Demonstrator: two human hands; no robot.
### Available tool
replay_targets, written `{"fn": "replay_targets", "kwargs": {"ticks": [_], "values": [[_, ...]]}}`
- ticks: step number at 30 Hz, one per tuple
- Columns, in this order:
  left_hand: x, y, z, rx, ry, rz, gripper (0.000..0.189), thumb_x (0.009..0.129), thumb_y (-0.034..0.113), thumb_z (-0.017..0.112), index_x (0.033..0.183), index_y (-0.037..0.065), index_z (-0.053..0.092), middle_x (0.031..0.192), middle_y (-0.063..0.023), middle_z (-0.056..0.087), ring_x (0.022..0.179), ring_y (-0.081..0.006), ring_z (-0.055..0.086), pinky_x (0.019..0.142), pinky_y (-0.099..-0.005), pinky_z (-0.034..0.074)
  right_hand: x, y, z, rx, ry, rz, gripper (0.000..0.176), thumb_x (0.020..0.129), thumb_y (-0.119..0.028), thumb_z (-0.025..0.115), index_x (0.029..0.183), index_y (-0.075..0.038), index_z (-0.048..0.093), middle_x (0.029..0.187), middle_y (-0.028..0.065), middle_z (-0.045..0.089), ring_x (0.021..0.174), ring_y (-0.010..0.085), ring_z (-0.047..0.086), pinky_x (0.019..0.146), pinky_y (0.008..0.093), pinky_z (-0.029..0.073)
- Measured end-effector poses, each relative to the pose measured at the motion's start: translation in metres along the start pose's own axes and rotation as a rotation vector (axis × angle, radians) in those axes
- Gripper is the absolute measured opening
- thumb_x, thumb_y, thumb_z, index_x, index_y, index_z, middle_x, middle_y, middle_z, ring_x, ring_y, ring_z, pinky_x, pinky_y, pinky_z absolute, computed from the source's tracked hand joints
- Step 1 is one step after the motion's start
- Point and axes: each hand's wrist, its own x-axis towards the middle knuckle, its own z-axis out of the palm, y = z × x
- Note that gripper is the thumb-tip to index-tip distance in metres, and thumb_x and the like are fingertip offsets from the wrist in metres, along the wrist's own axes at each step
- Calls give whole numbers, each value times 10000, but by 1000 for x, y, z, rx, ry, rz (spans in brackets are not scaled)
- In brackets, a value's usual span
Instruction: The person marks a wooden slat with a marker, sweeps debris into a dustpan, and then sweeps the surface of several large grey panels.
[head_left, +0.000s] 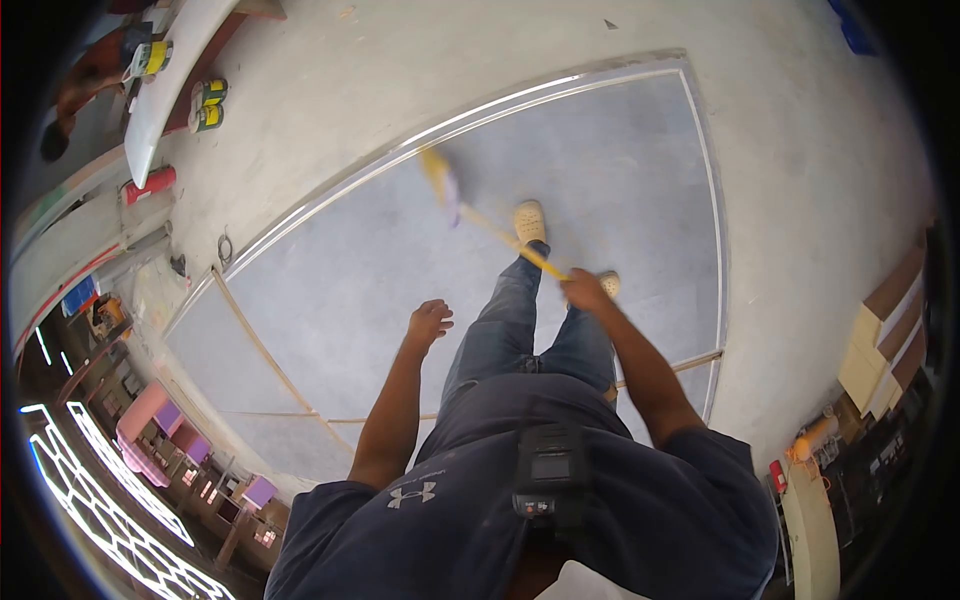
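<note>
My right hand [587,290] is wrapped round the yellow stick of a broom [500,233], near its upper end. The stick slants away to the upper left. Its yellow and purple head [438,178], smeared by motion, is over the grey floor panel [620,150] close to the panel's pale border strip. My left hand [430,322] hangs free at my left side, fingers loosely bent and apart, holding nothing. I stand on the panel in cream clogs [529,220], one foot ahead of the other.
Paint cans [208,105] stand at the upper left beside a white board [170,90], with a person partly visible beyond. A red cylinder [148,186] lies at the left. Stacked boards [880,340] and an orange tool [812,438] are at the right.
</note>
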Motion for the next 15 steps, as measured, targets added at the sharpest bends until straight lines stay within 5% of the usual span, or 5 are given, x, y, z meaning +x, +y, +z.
{"fn": "replay_targets", "kwargs": {"ticks": [1,3,7,13,15], "values": [[-3,-7,-5,-2,12,-8,476,844,311,511,1235,45,455,1092,-115,598,927,-241,606,788,-370,456,2,-74,-41,154,-22,248,315,791,-319,545,814,-15,627,878,181,618,847,335,595,727,437,467],[-10,-17,-12,-12,39,-25,478,850,314,509,1242,46,448,1103,-119,594,937,-243,603,793,-373,455,45,-110,-15,126,-244,302,339,807,-324,526,885,-16,644,986,202,620,924,339,600,776,432,476],[-23,-40,-27,-26,92,-73,475,862,310,503,1251,46,439,1127,-128,585,947,-247,599,811,-381,450,78,-131,5,95,-224,373,333,791,-297,536,907,-3,641,1000,224,610,929,364,593,805,429,475],[-14,-59,-25,-24,49,-144,473,857,304,503,1250,48,441,1125,-127,585,950,-253,599,811,-390,451,42,-1,-102,61,73,625,421,782,-346,546,954,32,616,1004,257,596,974,376,570,834,433,454],[-6,-56,-21,-19,19,-140,467,856,301,501,1246,49,446,1121,-125,585,954,-255,598,811,-392,452,37,164,-75,-187,198,474,432,792,-399,548,839,24,622,845,231,626,820,388,606,738,443,482]]}}
